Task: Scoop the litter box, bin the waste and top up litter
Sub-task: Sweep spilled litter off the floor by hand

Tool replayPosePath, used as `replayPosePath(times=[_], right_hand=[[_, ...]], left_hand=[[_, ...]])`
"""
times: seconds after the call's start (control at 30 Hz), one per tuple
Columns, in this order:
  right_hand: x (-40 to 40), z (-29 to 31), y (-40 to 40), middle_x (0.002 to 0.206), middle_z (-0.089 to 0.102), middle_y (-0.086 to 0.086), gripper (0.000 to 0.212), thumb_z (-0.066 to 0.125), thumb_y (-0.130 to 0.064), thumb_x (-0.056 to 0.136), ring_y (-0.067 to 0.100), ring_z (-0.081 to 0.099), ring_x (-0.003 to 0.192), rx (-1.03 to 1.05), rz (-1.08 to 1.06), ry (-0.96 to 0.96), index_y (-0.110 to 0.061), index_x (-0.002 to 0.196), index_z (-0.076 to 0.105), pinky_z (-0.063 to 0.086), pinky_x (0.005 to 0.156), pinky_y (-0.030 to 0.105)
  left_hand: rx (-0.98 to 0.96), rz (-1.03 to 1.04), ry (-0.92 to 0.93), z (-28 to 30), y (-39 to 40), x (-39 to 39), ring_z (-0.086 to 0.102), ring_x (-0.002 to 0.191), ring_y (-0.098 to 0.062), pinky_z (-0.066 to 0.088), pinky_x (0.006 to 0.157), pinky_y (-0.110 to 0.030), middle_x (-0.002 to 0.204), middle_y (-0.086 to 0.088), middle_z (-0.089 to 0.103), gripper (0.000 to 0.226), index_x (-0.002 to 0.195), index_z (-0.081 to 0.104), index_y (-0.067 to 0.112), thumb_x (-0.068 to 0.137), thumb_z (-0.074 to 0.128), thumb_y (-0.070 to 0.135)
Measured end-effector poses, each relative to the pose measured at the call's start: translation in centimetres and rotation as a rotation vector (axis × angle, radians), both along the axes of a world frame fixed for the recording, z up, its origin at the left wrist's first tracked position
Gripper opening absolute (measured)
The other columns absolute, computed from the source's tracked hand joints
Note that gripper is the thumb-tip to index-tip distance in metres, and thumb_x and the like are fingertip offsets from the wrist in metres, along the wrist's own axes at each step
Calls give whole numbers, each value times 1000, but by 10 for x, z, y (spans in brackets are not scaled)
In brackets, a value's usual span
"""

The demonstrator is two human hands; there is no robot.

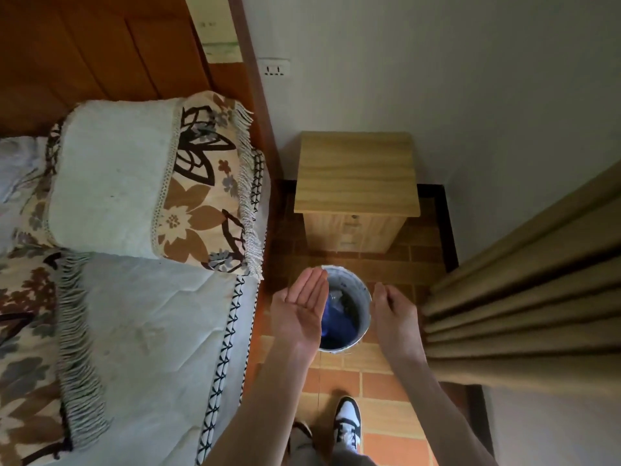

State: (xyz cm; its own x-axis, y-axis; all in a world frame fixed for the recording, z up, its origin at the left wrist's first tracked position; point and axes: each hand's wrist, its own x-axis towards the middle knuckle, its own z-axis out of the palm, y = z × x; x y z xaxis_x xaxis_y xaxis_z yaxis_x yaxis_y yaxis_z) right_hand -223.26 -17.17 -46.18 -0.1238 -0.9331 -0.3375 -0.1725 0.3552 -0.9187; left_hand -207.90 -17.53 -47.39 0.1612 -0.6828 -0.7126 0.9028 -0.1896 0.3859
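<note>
Both bare forearms reach forward and down. The left hand lies flat, palm up, fingers straight and together. The right hand is palm down, fingers loosely curled, holding nothing.

A round bin stands upright on the tiled floor just in front of the wooden bedside cabinet, nearer the viewer than it and apart from it; its rim is pale and its inner wall grey and smudged; the mouth is open, with no lid on it; inside lies something deep blue, heaped toward the side away from the cabinet, with a pale crumpled scrap above it, too dim to identify; its near-left edge is hidden.
</note>
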Motion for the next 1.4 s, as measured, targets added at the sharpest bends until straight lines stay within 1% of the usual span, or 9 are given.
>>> replayPosePath(times=[0.2, 0.33, 0.53, 0.67, 0.83, 0.97, 1.17, 1.3, 1.4], right_hand=[[-2, -75, -41, 59, 49, -3, 35, 45, -20, 106, 9, 45, 55, 33, -5, 22, -12, 73, 53, 38, 50, 25], [-1, -112, -58, 57, 47, -5, 36, 44, -27, 107, 7, 44, 52, 41, 3, 44, -12, 75, 53, 38, 48, 22], [1, -169, -74, 56, 40, -6, 40, 48, -26, 105, 9, 36, 55, 1, 10, 115, -18, 67, 45, 32, 51, 31], [1, -199, -77, 58, 47, -5, 38, 48, -28, 104, 8, 39, 55, 4, 43, 186, -12, 71, 52, 35, 51, 28], [-2, -214, -74, 55, 45, -11, 36, 49, -24, 104, 5, 37, 53, 30, 60, 167, -16, 69, 49, 33, 48, 21], [-5, -220, -73, 58, 46, -7, 35, 49, -27, 105, 7, 40, 55, 60, 67, 148, -10, 75, 54, 34, 50, 26], [-1, -223, -75, 54, 45, -12, 36, 49, -22, 105, 4, 38, 52, 47, 68, 151, -14, 70, 51, 32, 46, 17], [2, -223, -79, 53, 44, -12, 37, 49, -23, 105, 3, 37, 51, 61, 66, 162, -16, 69, 50, 32, 46, 17], [4, -223, -83, 53, 45, -13, 37, 49, -24, 104, 3, 37, 51, 67, 58, 172, -18, 68, 50, 32, 47, 19]], left_hand=[[11, -41, -21, -67, -38, 5, 75, 110, -30, 54, 101, -39, 121, -22, 74, 50, 123, 66, -5, 109, 24, 18], [-1, -73, -64, -114, -59, 14, 74, 111, -31, 55, 100, -39, 121, -23, 74, 52, 124, 66, -5, 111, 23, 21], [-2, -137, -219, -185, -83, 25, 74, 112, -27, 55, 98, -37, 121, -19, 75, 58, 126, 67, -2, 113, 19, 27], [38, -160, -329, -218, -91, 26, 75, 110, -23, 53, 105, -38, 116, -14, 78, 58, 124, 69, 0, 113, 18, 27], [85, -236, -500, -242, -96, 26, 75, 107, -12, 52, 107, -33, 111, -3, 80, 55, 117, 73, 11, 114, 21, 29], [109, -287, -639, -253, -99, 25, 72, 109, -6, 50, 109, -30, 116, 1, 77, 53, 131, 69, 9, 113, 23, 29], [119, -340, -769, -264, -102, 32, 64, 121, -11, 44, 113, -28, 133, -5, 69, 48, 133, 66, 10, 113, 25, 26], [73, -441, -902, -271, -102, 34, 59, 130, -10, 42, 106, -23, 135, 5, 66, 40, 127, 65, 28, 112, 28, 28], [22, -533, -971, -273, -100, 35, 54, 135, -6, 39, 109, -19, 141, 10, 61, 43, 140, 61, 25, 113, 29, 30]])
